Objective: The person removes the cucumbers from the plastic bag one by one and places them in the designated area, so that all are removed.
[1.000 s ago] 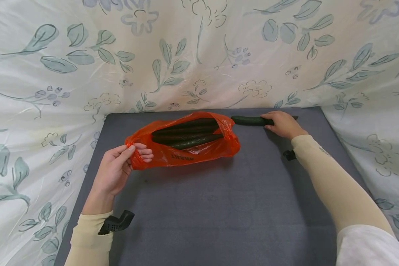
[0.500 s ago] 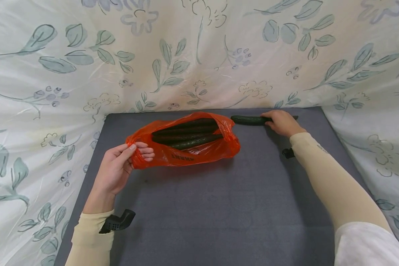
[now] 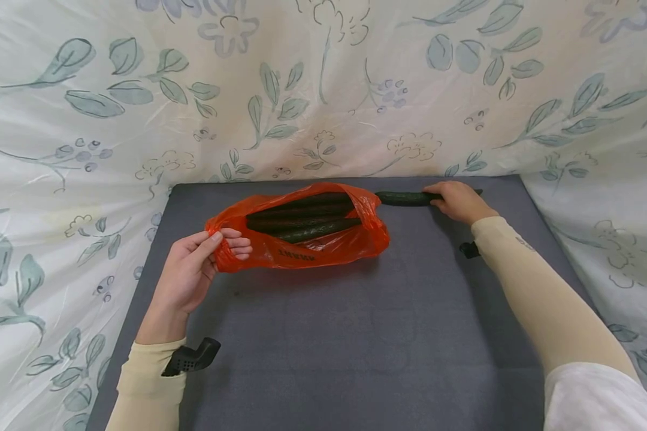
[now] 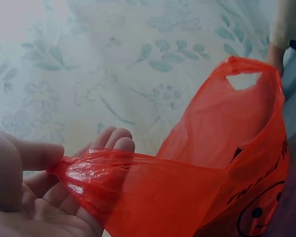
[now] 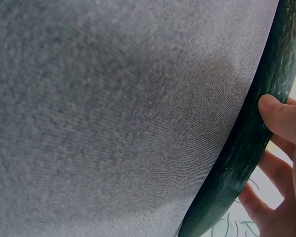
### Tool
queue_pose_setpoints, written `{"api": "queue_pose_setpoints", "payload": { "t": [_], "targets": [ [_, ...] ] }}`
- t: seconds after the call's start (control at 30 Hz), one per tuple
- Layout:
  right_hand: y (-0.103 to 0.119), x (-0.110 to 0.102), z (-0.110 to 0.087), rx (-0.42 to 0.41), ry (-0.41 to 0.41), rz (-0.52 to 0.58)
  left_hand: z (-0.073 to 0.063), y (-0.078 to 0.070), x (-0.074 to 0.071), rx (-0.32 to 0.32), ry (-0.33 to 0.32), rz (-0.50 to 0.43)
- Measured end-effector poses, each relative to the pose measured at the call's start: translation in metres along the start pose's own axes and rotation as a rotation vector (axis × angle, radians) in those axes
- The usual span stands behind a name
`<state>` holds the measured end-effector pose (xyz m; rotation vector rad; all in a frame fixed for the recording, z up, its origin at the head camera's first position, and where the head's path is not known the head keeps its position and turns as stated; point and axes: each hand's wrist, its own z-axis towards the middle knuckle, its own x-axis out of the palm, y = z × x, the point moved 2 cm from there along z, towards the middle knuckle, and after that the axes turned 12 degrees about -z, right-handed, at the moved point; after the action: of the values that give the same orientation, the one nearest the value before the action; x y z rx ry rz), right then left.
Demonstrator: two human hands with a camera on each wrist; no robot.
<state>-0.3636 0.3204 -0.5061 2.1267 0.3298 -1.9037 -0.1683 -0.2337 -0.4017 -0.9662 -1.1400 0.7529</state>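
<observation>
My left hand (image 3: 191, 263) pinches the gathered end of a red plastic bag (image 3: 296, 259) between thumb and fingers. In the left wrist view the bag (image 4: 187, 197) stretches away from the hand (image 4: 44, 192), showing a cut-out handle hole and a printed smiley. Through its mouth, several dark green cucumbers (image 3: 313, 230) lie side by side inside. Right of the bag, a single cucumber (image 3: 404, 199) lies along the table's back edge. My right hand (image 3: 460, 202) grips it from above; in the right wrist view the thumb presses one side of the cucumber (image 5: 241, 153) and the fingers reach round the other.
A dark grey cloth-covered table (image 3: 329, 335) stretches in front of both arms. White floral fabric (image 3: 329, 90) hangs behind it and along the left and right sides. A black wrist camera (image 3: 191, 357) is strapped to the left forearm.
Both hands keep their holds. The left hand and the bag end in it have shifted very slightly right and up; the loose cucumber stays in nearly the same place.
</observation>
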Motion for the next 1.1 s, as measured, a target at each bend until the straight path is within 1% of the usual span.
{"api": "queue_pose_setpoints", "payload": {
  "t": [0.27,0.43,0.53,0.63,0.8,0.93,1.1],
  "targets": [
    [-0.003,0.005,-0.003,-0.006,-0.009,-0.003,0.002,0.001,0.002,-0.003,-0.006,0.046],
    [0.0,0.004,-0.004,0.002,-0.016,-0.009,0.002,0.001,0.003,0.002,-0.013,0.065],
    [0.003,0.001,-0.005,0.009,-0.036,-0.005,0.002,0.001,0.004,0.014,-0.011,0.07],
    [0.01,-0.005,-0.009,0.018,-0.062,0.01,0.001,0.002,0.005,0.023,-0.006,0.07],
    [0.029,-0.022,-0.021,0.011,-0.138,0.057,0.0,0.003,0.005,0.029,-0.015,0.072],
    [0.045,-0.037,-0.032,-0.016,-0.217,0.089,0.0,0.004,0.004,0.026,-0.021,0.07],
    [0.062,-0.056,-0.046,-0.051,-0.272,0.134,0.0,0.005,0.004,0.018,-0.024,0.068]
  ]
}}
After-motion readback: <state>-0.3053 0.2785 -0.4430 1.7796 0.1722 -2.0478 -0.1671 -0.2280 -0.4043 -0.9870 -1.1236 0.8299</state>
